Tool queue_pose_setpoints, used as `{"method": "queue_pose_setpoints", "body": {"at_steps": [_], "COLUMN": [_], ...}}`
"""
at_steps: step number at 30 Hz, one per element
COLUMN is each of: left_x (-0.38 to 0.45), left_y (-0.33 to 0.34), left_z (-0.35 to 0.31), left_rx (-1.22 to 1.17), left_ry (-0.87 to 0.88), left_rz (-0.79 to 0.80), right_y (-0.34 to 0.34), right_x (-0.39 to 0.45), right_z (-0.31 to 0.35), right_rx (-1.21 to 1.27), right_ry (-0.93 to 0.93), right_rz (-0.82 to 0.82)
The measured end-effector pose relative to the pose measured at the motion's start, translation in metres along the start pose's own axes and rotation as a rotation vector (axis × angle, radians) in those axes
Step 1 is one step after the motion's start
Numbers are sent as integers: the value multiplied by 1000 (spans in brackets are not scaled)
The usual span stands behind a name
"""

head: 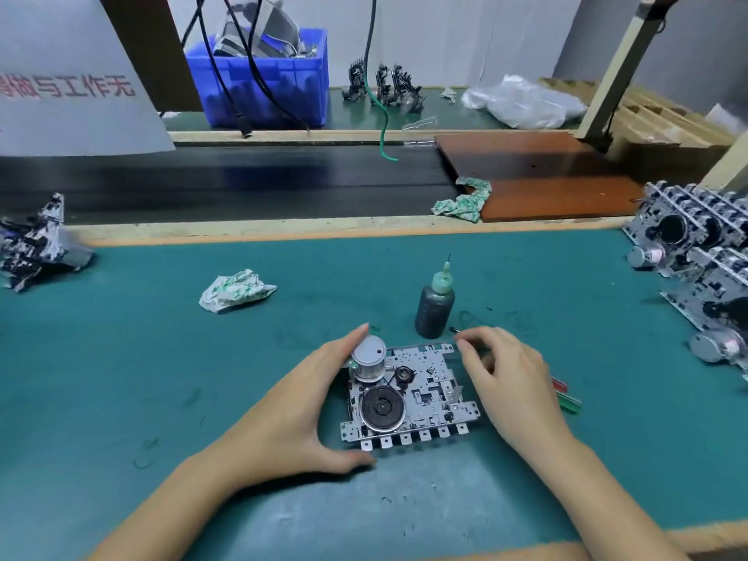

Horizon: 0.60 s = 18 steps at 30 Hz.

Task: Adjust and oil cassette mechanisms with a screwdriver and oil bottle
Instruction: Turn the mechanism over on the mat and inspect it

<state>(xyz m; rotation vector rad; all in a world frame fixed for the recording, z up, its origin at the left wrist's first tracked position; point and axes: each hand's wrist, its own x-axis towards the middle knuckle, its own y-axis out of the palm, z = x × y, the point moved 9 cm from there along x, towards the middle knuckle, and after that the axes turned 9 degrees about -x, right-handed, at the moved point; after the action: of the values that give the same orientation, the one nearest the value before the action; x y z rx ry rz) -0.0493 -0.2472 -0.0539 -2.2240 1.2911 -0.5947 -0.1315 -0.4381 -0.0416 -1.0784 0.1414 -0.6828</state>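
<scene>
A metal cassette mechanism (pixel 421 394) with a black flywheel and a silver motor lies flat on the green mat (pixel 162 378) in front of me. My left hand (pixel 299 406) holds its left side, fingers by the motor, thumb at the near corner. My right hand (pixel 510 382) rests at its right edge and grips a screwdriver (pixel 566 394) with a red and green handle; the dark tip shows past my fingers near the far right corner. A dark oil bottle (pixel 435 309) with a pale green needle cap stands upright just behind the mechanism.
Stacks of several more mechanisms (pixel 704 269) stand at the right, and another pile (pixel 32 244) at the left. A crumpled cloth (pixel 234 291) lies on the mat, a second cloth (pixel 465 200) by a brown board (pixel 538 176). A black belt (pixel 226 184) and blue bin (pixel 263 83) lie beyond.
</scene>
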Motion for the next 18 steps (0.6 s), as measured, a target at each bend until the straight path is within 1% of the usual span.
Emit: {"method": "queue_pose_setpoints", "body": {"at_steps": [4,8,12,14,18], "left_x": [3,5,7,10,17], "left_y": [-2,0,6,9,12], "left_z": [1,3,4,0,-10], "left_rx": [-6,-67,-127,-80,41], "left_ry": [-12,-46,-78,-85,-35], "left_rz": [-8,5,61,39,-41], "right_y": [0,4,6,7,7], "right_x": [-4,-4,-4,-4,-5], "right_z": [-2,-3,-3,-3,-3], "right_rx": [68,104,102,98,98], "right_ry": [-1,-14,-21,-27,-23], "right_rz": [-71,-53,-33,-30,-30]}}
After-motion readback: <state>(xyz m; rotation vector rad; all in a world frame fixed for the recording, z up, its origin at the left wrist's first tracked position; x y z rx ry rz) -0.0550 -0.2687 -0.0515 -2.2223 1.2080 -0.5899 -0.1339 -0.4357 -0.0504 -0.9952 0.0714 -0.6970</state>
